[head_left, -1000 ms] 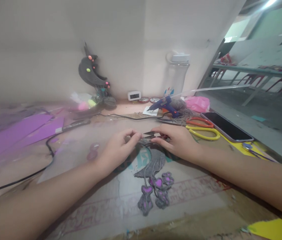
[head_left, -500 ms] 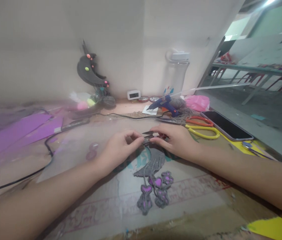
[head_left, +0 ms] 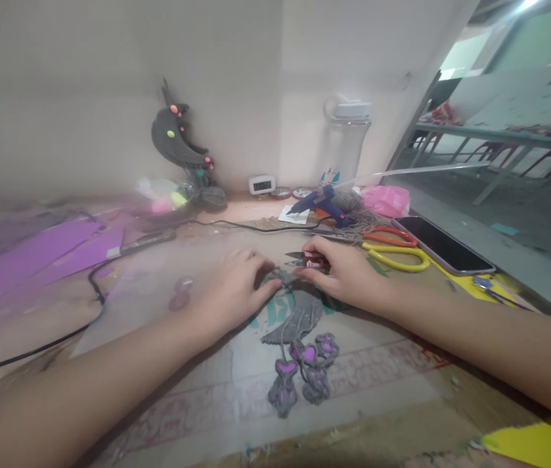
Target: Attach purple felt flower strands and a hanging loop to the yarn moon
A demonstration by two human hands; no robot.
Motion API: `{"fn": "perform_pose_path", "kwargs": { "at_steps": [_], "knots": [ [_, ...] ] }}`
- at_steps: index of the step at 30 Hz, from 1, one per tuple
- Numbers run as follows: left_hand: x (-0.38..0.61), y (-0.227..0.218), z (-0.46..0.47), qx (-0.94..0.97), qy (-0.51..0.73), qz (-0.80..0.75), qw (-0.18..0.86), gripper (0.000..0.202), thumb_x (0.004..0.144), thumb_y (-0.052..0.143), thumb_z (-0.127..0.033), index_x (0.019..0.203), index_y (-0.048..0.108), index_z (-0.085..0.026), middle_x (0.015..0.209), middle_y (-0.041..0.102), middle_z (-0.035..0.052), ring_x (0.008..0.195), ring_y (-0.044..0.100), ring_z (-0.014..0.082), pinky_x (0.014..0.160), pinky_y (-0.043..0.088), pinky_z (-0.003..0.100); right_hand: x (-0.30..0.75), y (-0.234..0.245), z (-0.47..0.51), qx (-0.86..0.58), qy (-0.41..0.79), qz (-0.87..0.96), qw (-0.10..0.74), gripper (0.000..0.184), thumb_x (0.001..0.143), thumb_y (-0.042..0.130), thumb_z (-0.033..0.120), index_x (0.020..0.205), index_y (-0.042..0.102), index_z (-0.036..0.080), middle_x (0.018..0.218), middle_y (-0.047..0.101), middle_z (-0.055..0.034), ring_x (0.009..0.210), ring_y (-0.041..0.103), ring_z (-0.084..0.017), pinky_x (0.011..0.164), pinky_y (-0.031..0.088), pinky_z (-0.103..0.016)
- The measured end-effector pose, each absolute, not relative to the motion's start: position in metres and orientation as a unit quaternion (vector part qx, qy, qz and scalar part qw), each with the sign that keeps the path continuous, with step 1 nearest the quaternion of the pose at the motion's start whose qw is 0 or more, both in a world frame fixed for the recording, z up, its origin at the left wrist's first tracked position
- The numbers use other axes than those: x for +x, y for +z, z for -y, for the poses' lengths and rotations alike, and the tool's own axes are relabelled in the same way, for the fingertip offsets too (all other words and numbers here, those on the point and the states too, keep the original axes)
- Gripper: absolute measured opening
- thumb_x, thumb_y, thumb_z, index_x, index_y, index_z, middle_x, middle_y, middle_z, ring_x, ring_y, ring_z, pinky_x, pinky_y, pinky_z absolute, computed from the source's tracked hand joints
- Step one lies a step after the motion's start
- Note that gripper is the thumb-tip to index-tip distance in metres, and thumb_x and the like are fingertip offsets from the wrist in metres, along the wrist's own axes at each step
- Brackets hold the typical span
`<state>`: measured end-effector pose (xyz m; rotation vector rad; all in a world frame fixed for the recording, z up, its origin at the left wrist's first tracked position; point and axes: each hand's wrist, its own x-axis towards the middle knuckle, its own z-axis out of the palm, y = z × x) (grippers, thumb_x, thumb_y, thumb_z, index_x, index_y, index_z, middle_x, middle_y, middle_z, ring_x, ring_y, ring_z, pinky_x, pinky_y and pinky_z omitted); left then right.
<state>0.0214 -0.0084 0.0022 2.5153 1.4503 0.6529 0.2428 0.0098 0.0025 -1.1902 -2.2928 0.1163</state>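
My right hand (head_left: 341,266) grips a pair of thread snips (head_left: 313,261) with dark red handles, the blades pointing left and apart. Below the blades lies a grey yarn-wrapped crescent moon (head_left: 302,315), flat on the work surface. Several grey yarn charms (head_left: 283,389) with purple centres hang from it on cords, spread toward me. My left hand (head_left: 241,283) rests beside the crescent's top end, thumb and forefinger apart. Its thumb tip is at the yarn there; whether it presses on it I cannot tell.
Behind my hands lie a blue glue gun (head_left: 321,201), a small digital clock (head_left: 261,185) and a clear bottle (head_left: 348,143). Yellow-and-orange-handled scissors (head_left: 397,257) and a phone (head_left: 443,244) are at right. Purple sheets (head_left: 51,250) and a black cable (head_left: 94,286) lie left.
My left thumb and forefinger have come apart from their pinch at the crescent's top and drawn slightly back. The snips have shifted a little right, their blades still apart.
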Motion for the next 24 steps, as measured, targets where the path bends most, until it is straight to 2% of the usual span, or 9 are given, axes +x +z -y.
{"fn": "perform_pose_path", "kwargs": {
  "at_steps": [5, 11, 14, 17, 20, 24],
  "knots": [
    [0.021, 0.003, 0.009, 0.849, 0.219, -0.473, 0.08, 0.016, 0.088, 0.055, -0.033, 0.089, 0.065, -0.02, 0.093, 0.064, 0.0067, 0.095, 0.057, 0.0249, 0.084, 0.043, 0.038, 0.239, 0.006, -0.011, -0.439, 0.065, 0.863, 0.24, 0.024, 0.084, 0.062, 0.041, 0.085, 0.056, 0.018, 0.071, 0.06, 0.0002, 0.062, 0.052, -0.013, 0.055, 0.031, -0.022],
    [0.02, 0.0, 0.005, 0.844, 0.232, -0.471, 0.104, 0.016, 0.088, 0.056, -0.032, 0.082, 0.064, -0.02, 0.089, 0.066, 0.0056, 0.091, 0.058, 0.0244, 0.08, 0.043, 0.037, 0.237, 0.008, -0.006, -0.446, 0.124, 0.852, 0.244, 0.017, 0.083, 0.062, 0.034, 0.082, 0.057, 0.018, 0.069, 0.058, 0.0015, 0.063, 0.05, -0.012, 0.056, 0.031, -0.022],
    [0.02, -0.002, 0.005, 0.83, 0.248, -0.486, 0.114, 0.014, 0.086, 0.058, -0.03, 0.094, 0.063, -0.02, 0.093, 0.066, 0.0062, 0.092, 0.059, 0.0244, 0.082, 0.044, 0.038, 0.236, 0.008, -0.002, -0.436, 0.178, 0.849, 0.237, 0.019, 0.082, 0.064, 0.036, 0.083, 0.057, 0.019, 0.071, 0.059, 0.0019, 0.064, 0.052, -0.012, 0.057, 0.035, -0.022],
    [0.02, -0.004, 0.004, 0.818, 0.261, -0.501, 0.108, 0.032, 0.086, 0.059, -0.033, 0.114, 0.058, -0.018, 0.103, 0.065, 0.0089, 0.099, 0.058, 0.0253, 0.088, 0.045, 0.04, 0.235, 0.009, 0.001, -0.426, 0.215, 0.849, 0.23, 0.018, 0.083, 0.064, 0.036, 0.085, 0.057, 0.019, 0.073, 0.06, 0.0016, 0.066, 0.055, -0.013, 0.059, 0.038, -0.023],
    [0.019, -0.006, 0.003, 0.831, 0.238, -0.493, 0.098, 0.029, 0.088, 0.056, -0.037, 0.108, 0.062, -0.018, 0.107, 0.063, 0.0097, 0.105, 0.055, 0.0264, 0.093, 0.043, 0.042, 0.234, 0.01, 0.003, -0.432, 0.232, 0.842, 0.224, 0.017, 0.082, 0.065, 0.034, 0.086, 0.057, 0.019, 0.073, 0.061, 0.0016, 0.066, 0.055, -0.013, 0.059, 0.039, -0.023],
    [0.018, -0.005, 0.002, 0.838, 0.232, -0.482, 0.102, 0.023, 0.088, 0.055, -0.036, 0.101, 0.064, -0.019, 0.104, 0.062, 0.0084, 0.103, 0.055, 0.0256, 0.091, 0.044, 0.04, 0.231, 0.014, 0.01, -0.43, 0.267, 0.837, 0.208, 0.022, 0.077, 0.07, 0.032, 0.09, 0.057, 0.02, 0.079, 0.063, 0.001, 0.071, 0.058, -0.014, 0.063, 0.042, -0.024]
  ]
}}
